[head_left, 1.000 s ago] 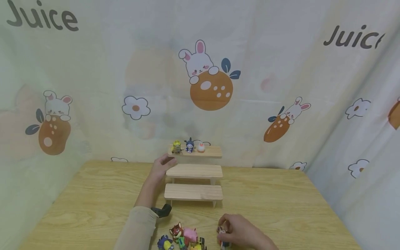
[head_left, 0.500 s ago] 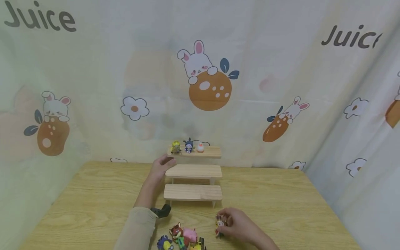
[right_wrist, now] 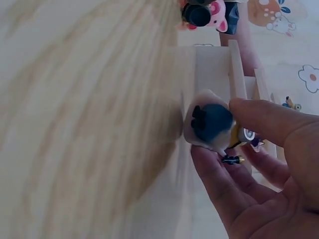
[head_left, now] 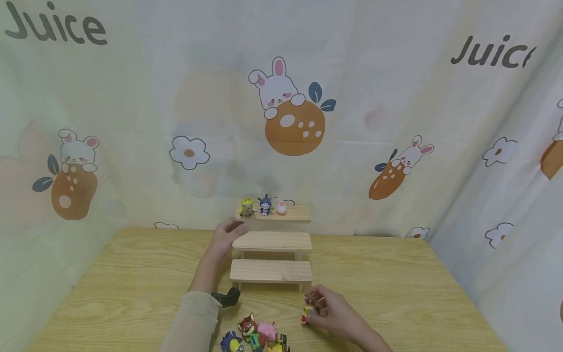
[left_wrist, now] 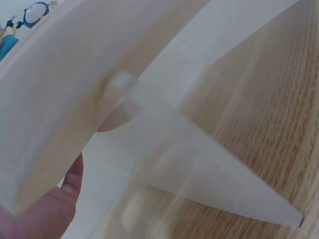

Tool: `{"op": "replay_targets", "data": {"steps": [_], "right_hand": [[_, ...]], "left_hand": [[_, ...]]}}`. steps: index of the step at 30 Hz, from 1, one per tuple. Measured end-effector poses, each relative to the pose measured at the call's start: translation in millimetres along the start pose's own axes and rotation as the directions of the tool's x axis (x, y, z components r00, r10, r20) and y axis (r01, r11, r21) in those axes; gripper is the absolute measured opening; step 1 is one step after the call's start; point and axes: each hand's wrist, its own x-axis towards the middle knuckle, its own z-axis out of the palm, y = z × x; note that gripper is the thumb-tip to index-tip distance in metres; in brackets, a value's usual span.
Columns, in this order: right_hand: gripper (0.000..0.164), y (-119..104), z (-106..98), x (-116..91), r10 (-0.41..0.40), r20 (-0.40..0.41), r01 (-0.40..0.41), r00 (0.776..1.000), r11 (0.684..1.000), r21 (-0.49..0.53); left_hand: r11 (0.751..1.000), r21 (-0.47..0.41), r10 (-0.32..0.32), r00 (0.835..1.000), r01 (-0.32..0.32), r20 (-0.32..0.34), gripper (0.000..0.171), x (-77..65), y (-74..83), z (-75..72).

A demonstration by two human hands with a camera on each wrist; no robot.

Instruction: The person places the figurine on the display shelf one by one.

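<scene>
While the left grip (head_left: 226,234) holds a tiered stand (head_left: 271,270) at its upper left end, the right grip (head_left: 331,311) is narrowed in a pinch on a small figurine (head_left: 305,313); contact with the bench (head_left: 378,283) cannot be determined. Loose figurines (head_left: 251,331) lie left of the right grip; three standing figurines (head_left: 265,206) occupy the top tier (head_left: 299,213) beyond it.

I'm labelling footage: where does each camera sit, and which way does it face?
Head: worn on the head, facing forward and down across the table to the rabbit-print curtain; shows left hand, right hand and forearms.
Left wrist: on that wrist, facing the tiered wooden shelf close up; shows part of the left hand.
Right wrist: on that wrist, facing the Minion-like figurine, shelf beyond; shows the right hand's fingers and part of the left forearm.
Head and right wrist share the held figurine and shelf.
</scene>
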Motion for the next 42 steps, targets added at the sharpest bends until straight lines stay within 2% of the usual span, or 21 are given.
{"op": "replay_targets", "data": {"steps": [5,13,27,33,40,42], "right_hand": [[0.044,0.5,2.8,0.2,-0.043,-0.032,0.042,0.999,0.998,-0.038],[0.032,1.5,0.9,-2.2,-0.1,-0.005,0.098,0.995,0.985,-0.14],[0.031,-0.7,-2.7,-4.6,-0.136,0.045,0.14,0.99,0.984,-0.108],[0.03,0.0,-3.6,-5.7,-0.119,0.065,0.122,0.991,0.992,-0.045],[0.03,1.1,-6.8,-3.2,-0.035,0.055,0.039,0.998,0.997,-0.061],[0.033,-0.5,-7.8,-2.8,-0.019,0.044,0.022,0.999,0.998,-0.064]], "left_hand": [[1.0,-0.016,-0.004,1.0,0.004,-0.001,0.055,0.3,-0.1,0.5],[1.0,0.004,0.0,1.0,0.0,-0.005,0.053,1.2,-1.2,0.2],[1.0,0.012,0.005,1.0,-0.005,-0.008,0.054,2.4,-3.4,-0.6],[1.0,0.01,0.01,1.0,-0.01,-0.007,0.055,1.3,-2.9,-0.6],[1.0,0.02,0.013,1.0,-0.013,-0.004,0.056,1.6,-2.4,-0.4],[1.0,0.011,0.009,1.0,-0.009,-0.005,0.058,6.6,-8.6,-1.8]]}}
